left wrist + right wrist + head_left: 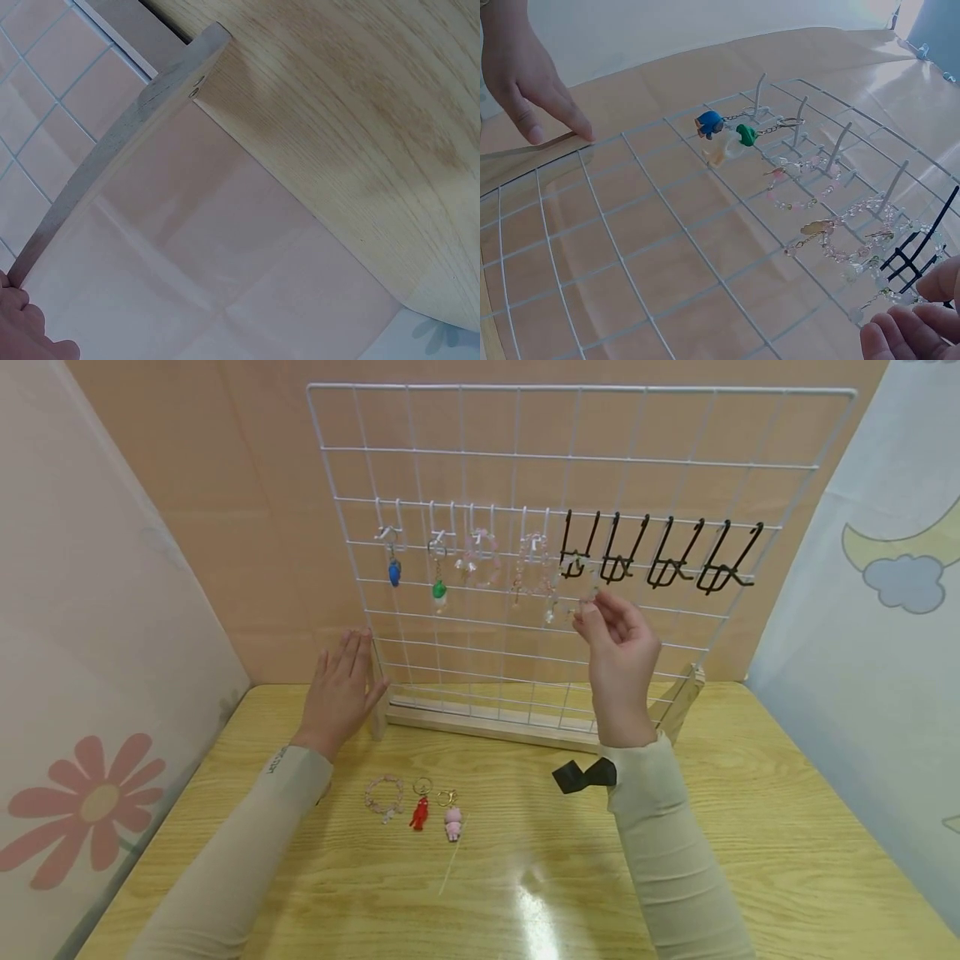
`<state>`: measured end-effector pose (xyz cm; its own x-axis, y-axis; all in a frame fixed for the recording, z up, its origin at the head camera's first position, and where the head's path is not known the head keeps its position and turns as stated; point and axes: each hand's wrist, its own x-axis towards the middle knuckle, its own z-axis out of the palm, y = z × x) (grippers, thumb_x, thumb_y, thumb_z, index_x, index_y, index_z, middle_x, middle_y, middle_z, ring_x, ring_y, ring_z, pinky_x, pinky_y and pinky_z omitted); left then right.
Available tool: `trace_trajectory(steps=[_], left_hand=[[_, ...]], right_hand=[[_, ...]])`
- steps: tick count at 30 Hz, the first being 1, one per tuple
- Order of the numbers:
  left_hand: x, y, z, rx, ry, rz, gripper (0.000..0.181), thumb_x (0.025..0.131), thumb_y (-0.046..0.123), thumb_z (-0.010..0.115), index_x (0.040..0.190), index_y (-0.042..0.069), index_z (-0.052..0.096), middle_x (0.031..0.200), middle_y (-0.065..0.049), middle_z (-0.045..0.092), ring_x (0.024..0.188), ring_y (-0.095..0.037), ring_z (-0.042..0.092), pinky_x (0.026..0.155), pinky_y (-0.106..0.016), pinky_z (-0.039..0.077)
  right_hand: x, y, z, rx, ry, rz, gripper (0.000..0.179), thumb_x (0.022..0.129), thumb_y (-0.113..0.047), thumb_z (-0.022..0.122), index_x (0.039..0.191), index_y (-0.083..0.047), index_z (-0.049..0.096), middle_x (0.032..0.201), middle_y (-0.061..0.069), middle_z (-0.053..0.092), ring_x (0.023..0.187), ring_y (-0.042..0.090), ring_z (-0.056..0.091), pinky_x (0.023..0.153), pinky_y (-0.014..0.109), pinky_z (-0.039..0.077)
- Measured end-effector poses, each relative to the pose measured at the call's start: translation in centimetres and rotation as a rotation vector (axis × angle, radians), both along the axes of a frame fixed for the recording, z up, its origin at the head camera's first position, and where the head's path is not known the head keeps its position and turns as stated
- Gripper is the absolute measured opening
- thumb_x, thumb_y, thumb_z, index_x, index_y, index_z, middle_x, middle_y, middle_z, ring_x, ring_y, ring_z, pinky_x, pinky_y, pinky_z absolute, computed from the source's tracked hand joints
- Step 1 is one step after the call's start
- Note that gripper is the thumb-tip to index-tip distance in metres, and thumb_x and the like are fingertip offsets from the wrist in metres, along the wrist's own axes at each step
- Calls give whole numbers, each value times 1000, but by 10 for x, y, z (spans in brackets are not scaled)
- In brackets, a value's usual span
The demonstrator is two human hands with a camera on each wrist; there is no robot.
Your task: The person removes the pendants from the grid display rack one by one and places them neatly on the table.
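My right hand (622, 643) pinches a clear beaded bracelet (889, 289) between thumb and fingertips, by the leftmost black hook (576, 564). In the right wrist view the bracelet lies over that hook; whether it bears on it I cannot tell. My left hand (341, 689) rests with mostly straight fingers against the wooden side piece (112, 150) at the left of the white wire grid (480, 647). White hooks to the left carry a blue figure keychain (394, 572), a green-and-white figure keychain (439, 593) and two pink beaded bracelets, one of them a paler bracelet (521, 564).
A pink bracelet (384, 797), a red figure keychain (420, 812) and a pink figure keychain (453, 823) lie on the wooden table (525, 843). More black hooks (671, 560) hang right of my right hand. A black object (573, 776) shows beside my right cuff.
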<state>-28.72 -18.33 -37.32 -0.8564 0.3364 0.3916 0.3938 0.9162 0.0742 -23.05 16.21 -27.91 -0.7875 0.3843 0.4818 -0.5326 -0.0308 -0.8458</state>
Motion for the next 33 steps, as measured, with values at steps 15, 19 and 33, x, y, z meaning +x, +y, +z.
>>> trace_trajectory(steps=[15,19,33], left_hand=[[-1,-1,-1,12,-12,4,82,107,39,50,162,1,3,167,-22,11,156,-34,5,122,-61,8],[0,0,0,22,-16,-1,81,107,39,49,162,0,3,167,-22,11,156,-34,4,122,-60,7],[-2,-1,-3,7,7,-3,81,108,41,48,162,0,4,168,-21,11,156,-33,4,123,-59,6]], right_hand=[[4,-6,10,-131,33,73,15,96,2,66,111,2,68,106,15,68,91,21,69,86,29,59],[7,-8,12,-166,53,101,14,95,4,66,109,2,69,107,19,68,91,22,70,86,30,59],[21,-18,30,-214,146,200,18,95,3,67,113,6,68,105,18,69,89,21,67,84,32,60]])
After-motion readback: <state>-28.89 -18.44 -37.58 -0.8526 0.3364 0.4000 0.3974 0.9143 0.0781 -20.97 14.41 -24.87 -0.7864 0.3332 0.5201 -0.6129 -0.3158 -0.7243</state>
